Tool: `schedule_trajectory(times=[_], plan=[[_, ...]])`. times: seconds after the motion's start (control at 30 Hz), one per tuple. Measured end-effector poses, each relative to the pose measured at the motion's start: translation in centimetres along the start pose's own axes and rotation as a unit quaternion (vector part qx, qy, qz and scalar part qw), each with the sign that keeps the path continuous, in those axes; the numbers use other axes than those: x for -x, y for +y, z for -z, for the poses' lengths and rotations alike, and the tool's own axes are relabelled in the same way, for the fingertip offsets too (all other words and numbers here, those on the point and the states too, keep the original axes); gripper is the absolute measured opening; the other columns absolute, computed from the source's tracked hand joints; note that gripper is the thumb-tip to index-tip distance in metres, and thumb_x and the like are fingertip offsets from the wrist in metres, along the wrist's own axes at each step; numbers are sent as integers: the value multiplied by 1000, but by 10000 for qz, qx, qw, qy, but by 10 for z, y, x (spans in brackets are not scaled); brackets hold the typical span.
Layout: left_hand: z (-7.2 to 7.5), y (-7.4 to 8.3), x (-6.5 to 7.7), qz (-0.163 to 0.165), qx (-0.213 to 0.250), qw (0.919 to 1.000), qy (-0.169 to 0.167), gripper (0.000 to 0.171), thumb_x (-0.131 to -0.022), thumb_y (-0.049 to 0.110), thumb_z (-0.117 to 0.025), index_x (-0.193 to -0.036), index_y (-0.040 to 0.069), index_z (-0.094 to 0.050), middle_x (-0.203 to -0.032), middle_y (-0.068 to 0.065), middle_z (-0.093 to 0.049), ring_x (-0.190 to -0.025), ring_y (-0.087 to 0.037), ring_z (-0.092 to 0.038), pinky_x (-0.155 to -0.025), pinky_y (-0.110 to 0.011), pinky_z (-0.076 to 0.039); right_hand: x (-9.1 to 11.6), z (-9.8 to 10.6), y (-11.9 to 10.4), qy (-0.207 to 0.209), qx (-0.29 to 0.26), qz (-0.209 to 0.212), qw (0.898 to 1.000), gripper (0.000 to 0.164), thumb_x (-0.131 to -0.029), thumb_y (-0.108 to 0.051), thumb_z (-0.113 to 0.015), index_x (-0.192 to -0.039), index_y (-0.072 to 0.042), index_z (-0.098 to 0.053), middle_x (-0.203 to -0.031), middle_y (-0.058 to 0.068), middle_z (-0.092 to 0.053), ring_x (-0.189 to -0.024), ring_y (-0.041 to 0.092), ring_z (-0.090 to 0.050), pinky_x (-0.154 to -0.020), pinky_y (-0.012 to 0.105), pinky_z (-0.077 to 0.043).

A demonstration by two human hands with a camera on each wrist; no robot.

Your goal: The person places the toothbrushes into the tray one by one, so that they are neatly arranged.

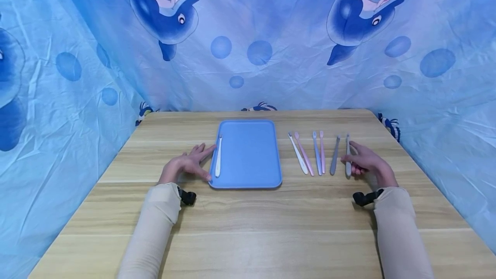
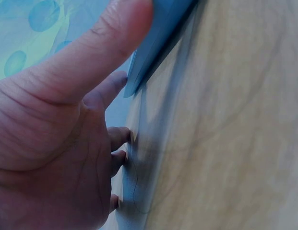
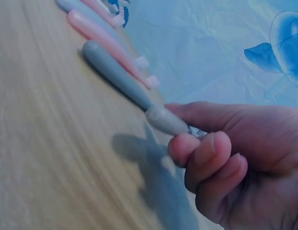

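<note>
My left hand (image 1: 193,162) rests at the left edge of a blue tray (image 1: 249,154), its fingers spread and its thumb (image 2: 105,48) against the rim. A white toothbrush (image 1: 218,158) lies on the tray along that side. To the right, my right hand (image 1: 366,162) pinches a grey toothbrush (image 1: 348,158) between thumb and fingers. In the right wrist view the handle end of this grey toothbrush (image 3: 165,120) sticks out of the grip, with a shadow on the table below. Beside it lies another grey toothbrush (image 1: 335,156).
Between tray and right hand, a white toothbrush (image 1: 298,154), a pink one (image 1: 304,154), a blue one (image 1: 317,154) and another pink one (image 1: 322,154) lie roughly side by side. The wooden table (image 1: 248,236) meets a blue dolphin-patterned cloth (image 1: 240,20) at the back.
</note>
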State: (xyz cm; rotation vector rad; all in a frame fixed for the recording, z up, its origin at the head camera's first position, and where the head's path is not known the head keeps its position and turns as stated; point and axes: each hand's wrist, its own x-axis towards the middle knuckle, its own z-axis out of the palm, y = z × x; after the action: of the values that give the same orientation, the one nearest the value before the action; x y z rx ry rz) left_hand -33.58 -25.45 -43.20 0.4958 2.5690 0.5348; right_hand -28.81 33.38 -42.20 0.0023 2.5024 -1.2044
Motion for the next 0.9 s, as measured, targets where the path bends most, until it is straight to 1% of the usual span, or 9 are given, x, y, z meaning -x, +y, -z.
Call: schedule_trajectory(times=[0.1, 0.27, 0.37, 0.67, 0.8, 0.9], plan=[[1, 4, 4, 27, -1, 10000, -28, 134, -65, 66, -83, -163, 26, -1, -168, -20, 16, -155, -44, 18, -120, -72, 9, 2, 0, -5, 10, -146, 260, 9996, 83, -106, -27, -48, -159, -3, 11, -56, -9, -57, -46, 4, -52, -44, 20, -42], [4, 11, 9, -64, 79, 9999, -53, 132, -67, 63, -83, -163, 23, -3, -167, -26, 14, -153, -50, 16, -118, -75, 8, 2, 0, -12, -46, -487, 594, 9970, 82, -106, -27, -49, -160, -6, 10, -56, -9, -57, -44, 2, -51, -42, 20, -43], [5, 12, 10, -85, 59, 9999, -38, 130, -69, 59, -84, -163, 21, -3, -167, -27, 13, -153, -51, 15, -117, -76, 7, 2, 0, -16, -69, -565, 670, 9961, 83, -106, -28, -50, -161, -7, 9, -56, -10, -57, -44, 2, -51, -42, 20, -44], [4, 11, 8, -29, 7, 10000, -7, 129, -70, 58, -85, -163, 22, -3, -167, -26, 12, -153, -51, 14, -118, -75, 6, -3, -7, -25, -58, -606, 632, 9961, 80, -107, -25, -47, -161, -11, 10, -56, -9, -57, -45, 3, -51, -43, 21, -45], [4, 12, 9, -46, 4, 10000, -14, 129, -70, 58, -84, -163, 22, -2, -167, -26, 12, -153, -51, 14, -118, -75, 6, -7, -11, -30, -35, -786, 719, 9943, 80, -107, -26, -48, -161, -13, 9, -56, -9, -57, -44, 3, -50, -43, 22, -46], [4, 13, 10, -81, 35, 10000, -38, 128, -71, 57, -84, -163, 22, -2, -167, -26, 13, -153, -51, 15, -118, -75, 6, -12, -15, -35, -92, -992, 793, 9919, 81, -107, -28, -48, -162, -15, 9, -56, -8, -57, -44, 3, -49, -43, 22, -46]])
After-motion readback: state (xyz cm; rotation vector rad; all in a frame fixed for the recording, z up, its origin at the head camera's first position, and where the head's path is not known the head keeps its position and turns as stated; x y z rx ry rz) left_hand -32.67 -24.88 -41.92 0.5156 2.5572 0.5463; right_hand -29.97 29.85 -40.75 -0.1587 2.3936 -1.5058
